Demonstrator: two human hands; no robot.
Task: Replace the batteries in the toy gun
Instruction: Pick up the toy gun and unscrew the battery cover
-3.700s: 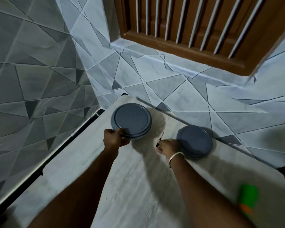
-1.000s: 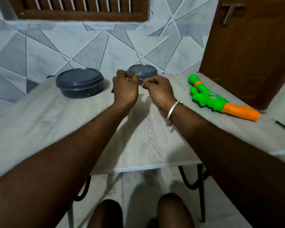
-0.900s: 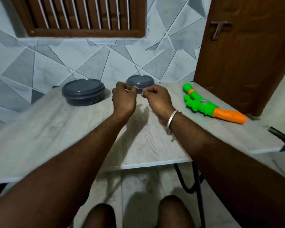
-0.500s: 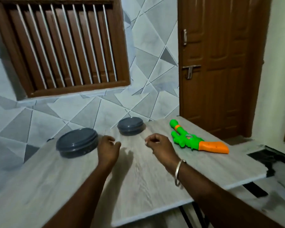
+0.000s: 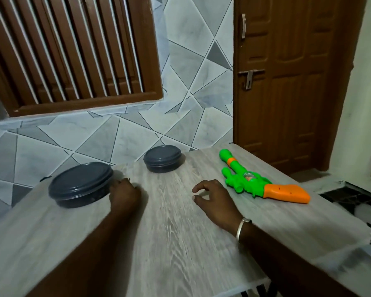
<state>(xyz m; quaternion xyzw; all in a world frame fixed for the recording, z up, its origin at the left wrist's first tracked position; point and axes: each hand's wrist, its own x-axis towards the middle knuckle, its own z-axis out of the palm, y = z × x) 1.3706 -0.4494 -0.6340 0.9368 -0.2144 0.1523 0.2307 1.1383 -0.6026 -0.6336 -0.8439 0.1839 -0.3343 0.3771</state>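
The toy gun (image 5: 254, 180), green with an orange stock, lies on the right side of the grey wood-grain table (image 5: 176, 232), muzzle toward the wall. My right hand (image 5: 215, 197) rests on the table just left of the gun, not touching it, with its fingers loosely curled and nothing in them. My left hand (image 5: 124, 192) rests on the table as a closed fist, right beside the large dark round container (image 5: 80, 184). Nothing shows in the fist. No batteries or tool are visible.
A smaller dark lidded container (image 5: 162, 158) stands at the back of the table near the tiled wall. A brown wooden door (image 5: 287, 82) is behind the gun, and a louvred window (image 5: 69, 50) is at upper left. The table's right edge drops off past the gun.
My hands, held together in the air a second ago, have parted and come down onto the table. The view has lifted and turned right, showing the door and the window.
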